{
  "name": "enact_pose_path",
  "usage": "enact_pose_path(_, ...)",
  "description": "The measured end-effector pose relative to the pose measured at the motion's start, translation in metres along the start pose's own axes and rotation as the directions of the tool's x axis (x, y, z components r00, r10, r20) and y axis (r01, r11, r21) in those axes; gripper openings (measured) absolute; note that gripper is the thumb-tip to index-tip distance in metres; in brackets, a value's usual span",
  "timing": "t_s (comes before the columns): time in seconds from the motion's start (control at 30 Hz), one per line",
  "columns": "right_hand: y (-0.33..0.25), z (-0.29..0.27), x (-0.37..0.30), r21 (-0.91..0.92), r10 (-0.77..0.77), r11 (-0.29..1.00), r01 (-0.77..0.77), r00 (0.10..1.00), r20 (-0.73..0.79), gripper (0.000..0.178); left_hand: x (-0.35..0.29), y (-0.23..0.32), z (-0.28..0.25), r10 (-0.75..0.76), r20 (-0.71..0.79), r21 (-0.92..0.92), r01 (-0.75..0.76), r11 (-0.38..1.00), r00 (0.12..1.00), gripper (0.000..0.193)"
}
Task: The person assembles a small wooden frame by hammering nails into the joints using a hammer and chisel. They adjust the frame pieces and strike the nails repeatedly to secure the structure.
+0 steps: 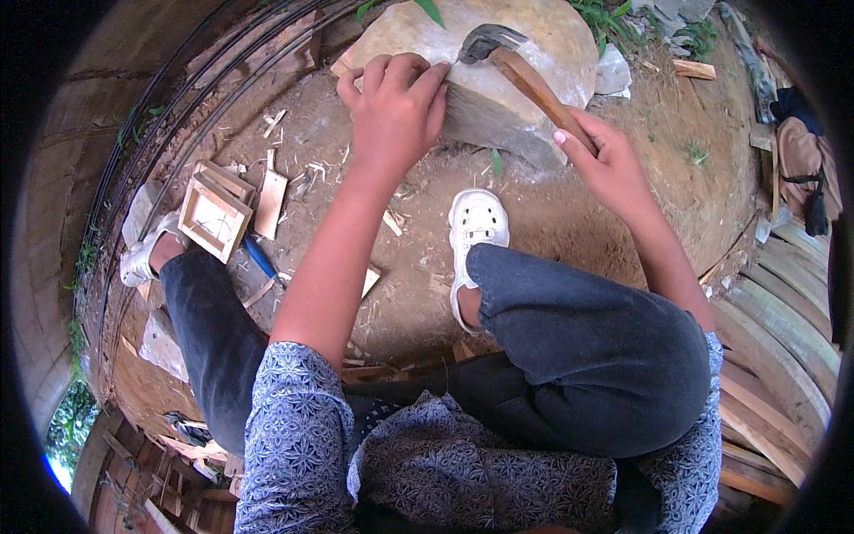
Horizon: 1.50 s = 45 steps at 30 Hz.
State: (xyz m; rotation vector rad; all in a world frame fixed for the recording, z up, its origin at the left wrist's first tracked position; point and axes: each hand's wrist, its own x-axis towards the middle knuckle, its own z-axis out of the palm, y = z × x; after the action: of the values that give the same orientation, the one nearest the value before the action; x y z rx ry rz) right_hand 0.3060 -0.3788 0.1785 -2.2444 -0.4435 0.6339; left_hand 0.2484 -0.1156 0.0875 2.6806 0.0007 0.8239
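Observation:
My right hand (609,165) is wrapped round the lower end of a claw hammer's wooden handle. The dark metal head of the claw hammer (538,89) rests at or just above the top of a large pale boulder (391,40). On the boulder's near edge, my left hand (391,111) is closed, thumb and forefinger pinched right beside the hammer head. What they pinch is too small to make out. Its other fingers lie bent on the stone.
Left on the dirt are a small wooden frame (213,216), a flat wood piece (270,203), a blue-handled tool (259,256) and scattered shavings. Black cables (133,133) curve along the left wall. Long boards (783,329) lie right. My white clog (476,218) stands before the boulder.

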Motion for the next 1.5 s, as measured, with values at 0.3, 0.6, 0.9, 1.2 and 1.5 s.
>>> enact_pose_path(0.3,-0.015,0.008,-0.002,-0.078,-0.145,0.988,0.135,0.980,-0.139,0.039,-0.003,-0.001,0.000,0.056,-0.014,0.057,-0.055,0.997,0.998,0.031)
enact_pose_path(0.6,-0.025,-0.004,0.010,-0.208,-0.011,0.978,0.022,0.998,0.057,0.040,-0.006,-0.001,-0.001,0.031,0.030,0.078,-0.034,0.996,0.999,0.039)
enact_pose_path(0.9,-0.021,0.009,0.007,-0.116,-0.090,0.990,0.078,0.991,-0.095,0.037,-0.009,-0.002,0.004,0.032,-0.002,0.061,-0.031,0.998,0.999,0.041)
enact_pose_path(1.2,-0.009,-0.003,0.015,-0.141,-0.019,0.990,0.020,1.000,0.010,0.035,-0.002,-0.004,0.002,0.017,-0.035,0.031,-0.016,0.999,0.999,0.031)
enact_pose_path(1.5,0.008,0.007,0.011,0.047,-0.018,0.999,0.018,1.000,-0.010,0.038,-0.001,0.002,0.002,0.006,-0.029,0.020,-0.006,1.000,1.000,0.028)
